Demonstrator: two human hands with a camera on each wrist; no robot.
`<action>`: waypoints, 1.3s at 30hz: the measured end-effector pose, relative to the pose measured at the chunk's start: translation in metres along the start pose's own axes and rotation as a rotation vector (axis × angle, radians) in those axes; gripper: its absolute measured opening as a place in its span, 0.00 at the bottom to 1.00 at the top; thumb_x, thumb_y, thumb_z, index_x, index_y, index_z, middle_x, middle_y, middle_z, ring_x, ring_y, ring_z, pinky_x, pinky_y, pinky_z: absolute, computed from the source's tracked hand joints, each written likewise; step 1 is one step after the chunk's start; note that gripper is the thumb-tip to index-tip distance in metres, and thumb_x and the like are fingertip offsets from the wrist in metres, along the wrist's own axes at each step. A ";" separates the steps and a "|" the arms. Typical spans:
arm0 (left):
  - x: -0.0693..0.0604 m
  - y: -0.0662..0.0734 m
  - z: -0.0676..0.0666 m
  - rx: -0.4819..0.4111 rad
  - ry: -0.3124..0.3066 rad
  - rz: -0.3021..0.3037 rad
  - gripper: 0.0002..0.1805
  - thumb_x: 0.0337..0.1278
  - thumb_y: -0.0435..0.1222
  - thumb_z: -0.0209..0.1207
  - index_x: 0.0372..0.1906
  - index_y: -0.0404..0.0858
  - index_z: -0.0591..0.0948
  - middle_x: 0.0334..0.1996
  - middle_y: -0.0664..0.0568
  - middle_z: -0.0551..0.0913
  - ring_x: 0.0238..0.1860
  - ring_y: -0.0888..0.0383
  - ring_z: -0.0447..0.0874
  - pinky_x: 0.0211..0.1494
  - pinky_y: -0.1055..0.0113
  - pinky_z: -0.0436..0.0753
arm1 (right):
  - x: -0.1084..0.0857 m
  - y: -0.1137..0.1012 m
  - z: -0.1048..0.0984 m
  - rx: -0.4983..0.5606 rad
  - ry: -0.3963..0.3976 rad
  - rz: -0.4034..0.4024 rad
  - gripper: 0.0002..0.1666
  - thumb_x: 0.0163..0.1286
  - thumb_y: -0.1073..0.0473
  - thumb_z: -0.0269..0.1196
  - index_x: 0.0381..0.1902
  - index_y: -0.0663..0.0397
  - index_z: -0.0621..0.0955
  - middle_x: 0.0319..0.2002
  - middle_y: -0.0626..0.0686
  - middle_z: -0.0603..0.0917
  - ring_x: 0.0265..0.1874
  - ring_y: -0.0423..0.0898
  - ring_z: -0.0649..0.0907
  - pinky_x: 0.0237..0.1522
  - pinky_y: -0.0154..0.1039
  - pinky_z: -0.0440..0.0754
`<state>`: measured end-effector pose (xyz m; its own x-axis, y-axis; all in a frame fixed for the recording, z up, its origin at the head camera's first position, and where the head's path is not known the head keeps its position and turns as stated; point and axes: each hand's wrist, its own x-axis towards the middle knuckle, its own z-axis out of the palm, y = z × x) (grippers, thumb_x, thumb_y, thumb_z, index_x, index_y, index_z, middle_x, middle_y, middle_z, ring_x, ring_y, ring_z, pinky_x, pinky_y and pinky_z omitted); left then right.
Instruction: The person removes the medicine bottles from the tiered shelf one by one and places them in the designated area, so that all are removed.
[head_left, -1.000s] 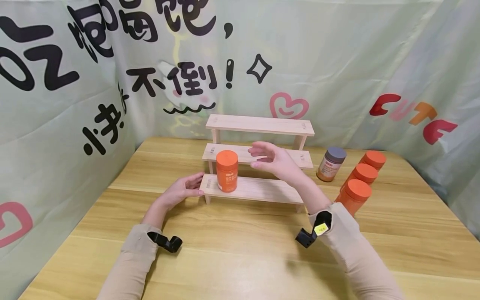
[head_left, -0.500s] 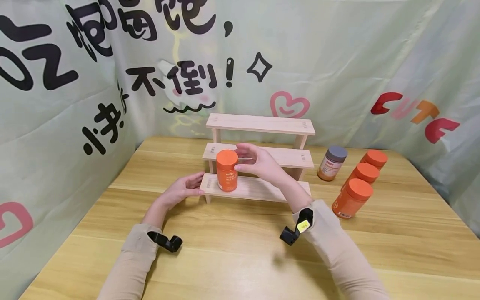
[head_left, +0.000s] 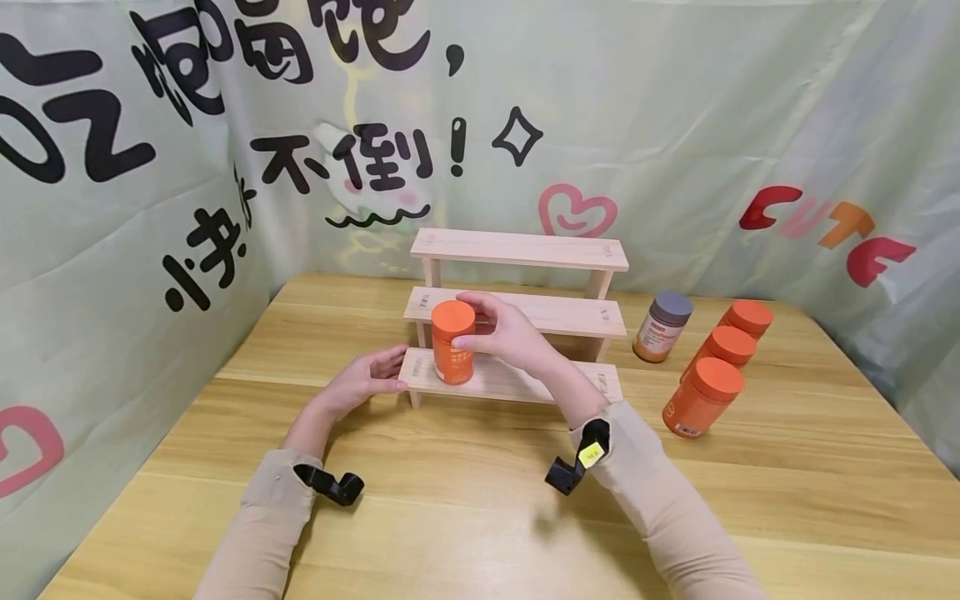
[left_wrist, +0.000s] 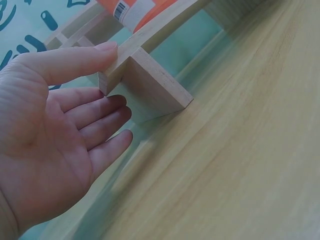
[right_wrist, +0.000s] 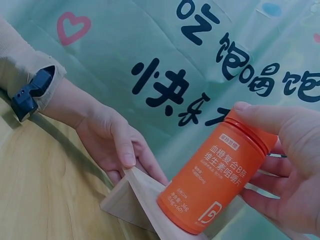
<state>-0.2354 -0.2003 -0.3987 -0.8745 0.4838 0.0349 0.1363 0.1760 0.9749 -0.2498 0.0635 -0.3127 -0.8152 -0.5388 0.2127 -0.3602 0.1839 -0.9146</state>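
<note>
An orange pill bottle (head_left: pixel 450 362) stands upright near the left end of the lowest step of a three-step wooden shelf (head_left: pixel 525 315). My right hand (head_left: pixel 517 340) holds it from the right. In the right wrist view, the thumb lies at the lid of the bottle (right_wrist: pixel 215 175) and the fingers reach behind it. With the thumb and index finger, my left hand (head_left: pixel 363 383) pinches the left end of the lowest board. The left wrist view shows the other fingers of that hand (left_wrist: pixel 65 125) loosely bent beside the shelf leg (left_wrist: pixel 155 85).
On the right of the wooden table (head_left: pixel 450 517) stand a bottle with a grey lid (head_left: pixel 662 329) and three orange-lidded bottles (head_left: pixel 702 396) in a slanting row. A printed cloth (head_left: pixel 675 125) hangs behind and to the left.
My right hand has moved left and taken hold of the orange bottle on the lowest step. The left hand stays at the shelf's end.
</note>
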 end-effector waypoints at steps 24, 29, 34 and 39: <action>-0.001 0.000 0.000 0.014 -0.005 0.014 0.43 0.55 0.34 0.61 0.68 0.22 0.49 0.68 0.31 0.51 0.67 0.36 0.51 0.68 0.48 0.54 | -0.015 0.002 -0.002 -0.099 0.082 0.007 0.33 0.54 0.60 0.70 0.58 0.57 0.72 0.49 0.53 0.78 0.45 0.48 0.77 0.49 0.41 0.78; -0.001 0.000 0.000 -0.003 -0.006 0.015 0.43 0.55 0.33 0.61 0.68 0.22 0.49 0.69 0.31 0.50 0.68 0.37 0.51 0.68 0.49 0.53 | -0.023 0.005 -0.011 -0.090 0.085 0.015 0.32 0.54 0.60 0.70 0.57 0.56 0.73 0.48 0.52 0.78 0.44 0.48 0.78 0.47 0.41 0.79; -0.001 -0.001 0.000 -0.003 -0.006 0.018 0.44 0.55 0.33 0.61 0.69 0.23 0.49 0.69 0.32 0.49 0.68 0.37 0.50 0.69 0.49 0.53 | -0.034 0.003 -0.022 -0.128 0.090 0.014 0.32 0.54 0.61 0.70 0.57 0.57 0.73 0.48 0.53 0.79 0.44 0.49 0.78 0.47 0.42 0.79; 0.000 -0.001 0.000 0.004 -0.009 0.023 0.43 0.55 0.33 0.61 0.68 0.22 0.49 0.68 0.31 0.49 0.68 0.37 0.51 0.68 0.50 0.53 | -0.046 0.002 -0.037 -0.173 0.099 0.014 0.32 0.54 0.61 0.70 0.57 0.58 0.72 0.49 0.55 0.78 0.44 0.50 0.77 0.48 0.43 0.78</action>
<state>-0.2351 -0.2002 -0.3994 -0.8670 0.4952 0.0557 0.1585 0.1681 0.9729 -0.2293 0.1191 -0.3116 -0.8581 -0.4532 0.2413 -0.4143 0.3334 -0.8469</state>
